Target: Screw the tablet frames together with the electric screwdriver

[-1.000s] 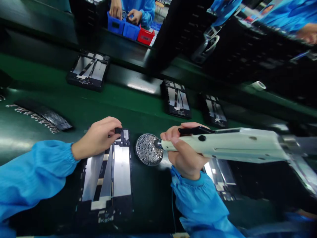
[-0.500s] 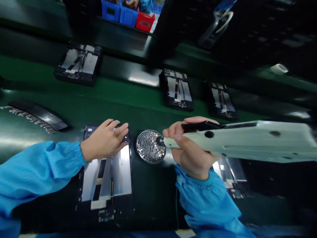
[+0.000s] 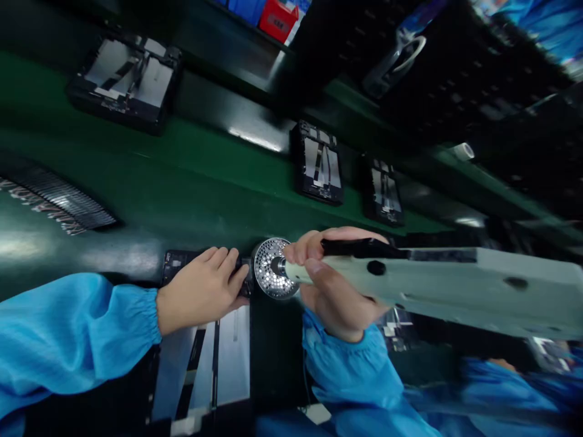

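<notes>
My right hand [image 3: 337, 279] is wrapped around a pale green electric screwdriver [image 3: 437, 291] with a black lever. Its nose sits over a round metal screw dish [image 3: 268, 261] full of small holes, which lies between my hands; whether the bit touches a screw cannot be made out. Palm down, my left hand [image 3: 204, 291] lies across the upper part of an opened tablet [image 3: 232, 358], fingers stretched towards its top right corner. The tablet shows a silvery back with dark ribbon cables, and its lower end runs out of view.
More opened tablets, one at the left [image 3: 127, 85], another mid-belt [image 3: 319, 164] and a third to its right [image 3: 385, 191], lie on the green surface. A fanned row of thin dark parts [image 3: 68, 200] is at far left. A co-worker's blue sleeve [image 3: 505, 388] shows lower right.
The view has shifted, so the tablet under my left hand sits lower. The screwdriver's nose has come further over the screw dish. My left hand stays on the tablet's upper part.
</notes>
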A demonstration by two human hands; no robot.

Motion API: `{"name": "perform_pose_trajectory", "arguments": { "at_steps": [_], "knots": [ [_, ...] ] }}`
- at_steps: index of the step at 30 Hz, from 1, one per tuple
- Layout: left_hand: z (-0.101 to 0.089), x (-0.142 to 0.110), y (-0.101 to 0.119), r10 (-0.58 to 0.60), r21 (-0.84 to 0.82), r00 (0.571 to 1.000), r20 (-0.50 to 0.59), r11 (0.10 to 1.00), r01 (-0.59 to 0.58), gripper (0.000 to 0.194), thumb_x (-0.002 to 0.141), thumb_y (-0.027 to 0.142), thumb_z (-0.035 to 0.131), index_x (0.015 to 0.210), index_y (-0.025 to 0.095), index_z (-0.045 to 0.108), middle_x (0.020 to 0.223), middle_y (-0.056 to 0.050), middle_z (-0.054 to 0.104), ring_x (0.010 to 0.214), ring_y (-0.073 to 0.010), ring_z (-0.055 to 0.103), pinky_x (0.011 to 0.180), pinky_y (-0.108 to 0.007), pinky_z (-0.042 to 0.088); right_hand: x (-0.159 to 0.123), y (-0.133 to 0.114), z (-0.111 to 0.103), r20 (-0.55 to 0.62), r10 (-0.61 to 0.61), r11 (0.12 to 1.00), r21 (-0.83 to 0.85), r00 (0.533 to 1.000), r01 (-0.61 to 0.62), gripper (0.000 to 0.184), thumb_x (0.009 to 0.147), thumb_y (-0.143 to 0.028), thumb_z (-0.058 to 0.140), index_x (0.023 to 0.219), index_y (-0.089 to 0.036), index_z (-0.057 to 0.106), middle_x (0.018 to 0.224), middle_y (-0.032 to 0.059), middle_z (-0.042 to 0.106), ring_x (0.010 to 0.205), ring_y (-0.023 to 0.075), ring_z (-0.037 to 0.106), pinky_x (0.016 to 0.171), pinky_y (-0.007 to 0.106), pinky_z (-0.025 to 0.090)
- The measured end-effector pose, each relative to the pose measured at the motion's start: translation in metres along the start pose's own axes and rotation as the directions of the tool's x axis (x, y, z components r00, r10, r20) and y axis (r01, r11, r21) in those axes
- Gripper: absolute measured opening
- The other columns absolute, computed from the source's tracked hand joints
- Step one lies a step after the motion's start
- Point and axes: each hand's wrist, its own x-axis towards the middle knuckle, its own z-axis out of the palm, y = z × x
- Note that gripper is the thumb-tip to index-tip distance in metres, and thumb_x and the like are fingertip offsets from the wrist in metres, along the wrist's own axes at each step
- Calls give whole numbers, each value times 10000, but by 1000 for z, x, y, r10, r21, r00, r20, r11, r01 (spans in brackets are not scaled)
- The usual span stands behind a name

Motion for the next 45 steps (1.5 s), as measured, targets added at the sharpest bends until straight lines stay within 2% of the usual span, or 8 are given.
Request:
{"name": "perform_pose_trajectory", "arguments": {
  "at_steps": [4, 10, 17, 20, 30, 34, 45],
  "knots": [
    [0, 1, -2, -9, -30, 1000, -25, 1000, 8, 495, 994, 473, 565, 1202, 32, 653, 1130, -256, 704, 1031, -348, 695, 888, -461, 540, -4, 9, 11, -5, 56, 998, 7, 998, -56, 248, 741, -104, 678, 928, -262, 638, 673, -45, 544, 586, 141, 571, 565, 342, 536],
    [-1, 4, -1, -15, -85, 999, -42, 996, 12, 481, 989, 428, 580, 1175, -5, 677, 1106, -269, 704, 1023, -373, 690, 874, -474, 542, -3, 13, 11, 18, 99, 994, 52, 995, -100, 290, 735, -55, 669, 944, -254, 686, 690, -33, 570, 615, 143, 576, 587, 341, 518],
    [0, 3, -1, -8, -86, 1000, -28, 996, 5, 471, 1015, 412, 533, 1192, -4, 666, 1107, -266, 705, 1021, -349, 684, 866, -461, 534, -3, 11, 13, 27, 82, 996, 27, 996, -83, 254, 745, -80, 718, 932, -252, 710, 671, -29, 558, 601, 142, 558, 569, 343, 522],
    [-1, 4, -1, -2, -88, 999, -50, 996, -2, 465, 1011, 396, 540, 1182, -17, 671, 1100, -277, 704, 1016, -366, 684, 860, -465, 533, -3, 13, 13, 33, 92, 995, 33, 995, -93, 240, 746, -90, 728, 914, -261, 713, 664, -33, 545, 589, 139, 549, 551, 334, 512],
    [-3, 5, -1, -28, -108, 999, -29, 994, 25, 477, 966, 412, 614, 1157, -19, 686, 1058, -263, 712, 987, -371, 691, 820, -448, 559, -4, 24, 13, 81, 23, 990, 137, 996, -34, 262, 697, -47, 703, 878, -234, 734, 629, -34, 535, 548, 140, 529, 476, 307, 478],
    [-3, 5, -1, -29, -98, 999, -29, 995, 26, 482, 960, 427, 623, 1163, -5, 687, 1064, -252, 709, 970, -358, 693, 823, -446, 562, -4, 25, 14, 112, 3, 991, 136, 994, -18, 210, 721, -62, 719, 845, -232, 714, 615, -33, 519, 546, 146, 517, 474, 310, 465],
    [-2, 4, -1, -28, -80, 998, -48, 997, 24, 485, 964, 436, 614, 1160, 0, 695, 1045, -240, 705, 951, -356, 695, 822, -452, 565, -5, 25, 16, 101, -10, 992, 127, 995, -3, 176, 734, -90, 704, 821, -241, 677, 605, -42, 520, 537, 139, 491, 474, 295, 442]
  ]
}}
